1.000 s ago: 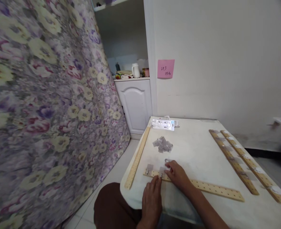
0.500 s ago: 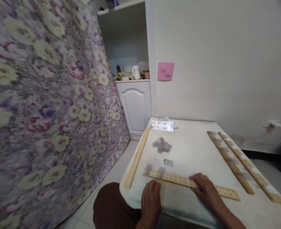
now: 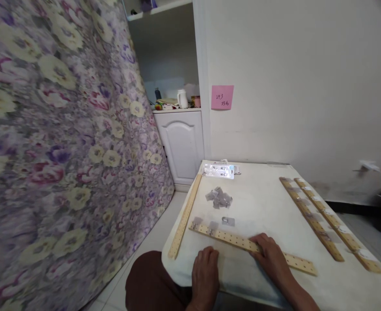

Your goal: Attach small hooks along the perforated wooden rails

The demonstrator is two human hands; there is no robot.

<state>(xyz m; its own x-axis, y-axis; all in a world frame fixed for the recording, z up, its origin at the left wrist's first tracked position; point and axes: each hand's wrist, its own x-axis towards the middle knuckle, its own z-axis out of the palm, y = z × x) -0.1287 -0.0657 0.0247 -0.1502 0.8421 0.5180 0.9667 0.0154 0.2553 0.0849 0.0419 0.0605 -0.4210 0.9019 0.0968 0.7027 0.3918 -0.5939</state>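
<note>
My right hand (image 3: 270,255) grips a perforated wooden strip (image 3: 232,238) that lies slantwise across the near part of the table. Two small clear packets with metal pieces, a left one (image 3: 196,223) and a right one (image 3: 212,228), sit on the strip's left end. My left hand (image 3: 205,272) rests at the table's near edge, below the strip and apart from it, its fingers together and curled down with nothing visible in them. Just behind the strip lies a single packet with a metal hook-like piece (image 3: 228,221). Farther back is a pile of small grey packets (image 3: 219,198).
Another perforated strip (image 3: 185,216) runs along the table's left edge. On the right lie two more strips, an inner one (image 3: 310,218) and an outer one (image 3: 338,224), both bearing packets. Clear packaging (image 3: 218,171) is at the back. A floral curtain (image 3: 80,151) hangs at left.
My right hand has shifted left with the strip, whose left end now lies farther left and slightly farther back. My left hand stays at the table edge.
</note>
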